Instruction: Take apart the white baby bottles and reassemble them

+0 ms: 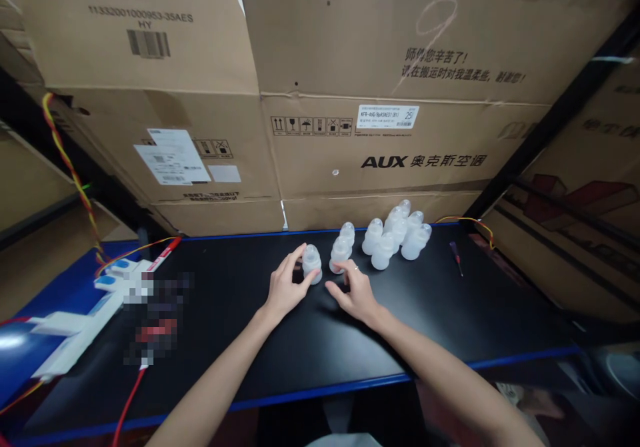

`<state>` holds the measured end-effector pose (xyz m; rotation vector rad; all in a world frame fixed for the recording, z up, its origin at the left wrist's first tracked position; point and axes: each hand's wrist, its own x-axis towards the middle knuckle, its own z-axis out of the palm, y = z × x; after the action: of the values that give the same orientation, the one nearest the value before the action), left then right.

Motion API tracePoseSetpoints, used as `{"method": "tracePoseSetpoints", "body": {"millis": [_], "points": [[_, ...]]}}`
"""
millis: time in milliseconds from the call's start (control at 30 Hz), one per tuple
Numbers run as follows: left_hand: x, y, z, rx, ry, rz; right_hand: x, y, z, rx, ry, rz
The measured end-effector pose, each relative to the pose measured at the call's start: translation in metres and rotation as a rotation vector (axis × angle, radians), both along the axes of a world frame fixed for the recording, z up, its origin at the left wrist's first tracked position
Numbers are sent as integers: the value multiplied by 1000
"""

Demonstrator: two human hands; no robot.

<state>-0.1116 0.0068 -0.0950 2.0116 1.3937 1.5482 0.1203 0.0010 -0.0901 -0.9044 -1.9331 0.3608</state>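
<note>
Left hand (285, 290) holds a bottle (312, 263); bottle cluster (395, 233), perhaps a screwdriver (456, 257), right.

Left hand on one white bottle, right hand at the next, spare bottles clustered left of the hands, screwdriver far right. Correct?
One error: the head view shows the spare bottles clustered right of the hands, not left. Left hand on one white bottle, right hand at the next bottle, screwdriver far right: all correct.
</note>
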Motion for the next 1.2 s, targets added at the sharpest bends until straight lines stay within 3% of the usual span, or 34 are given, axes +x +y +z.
{"method": "tracePoseSetpoints", "body": {"millis": [233, 500, 733, 967, 1100, 1200], "points": [[10, 11, -9, -230, 186, 166, 13, 13, 11, 119, 143, -89], [59, 42, 0, -254, 223, 68, 28, 29, 12, 236, 128, -276], [90, 47, 4, -287, 271, 55, 31, 32, 11, 314, 162, -261], [97, 54, 12, -329, 339, 70, 30, 30, 13, 323, 122, -210], [89, 55, 1, -346, 328, 21, 31, 28, 11, 337, 125, -126], [68, 39, -12, -347, 286, -46, 32, 26, 8, 324, 132, -79]]}}
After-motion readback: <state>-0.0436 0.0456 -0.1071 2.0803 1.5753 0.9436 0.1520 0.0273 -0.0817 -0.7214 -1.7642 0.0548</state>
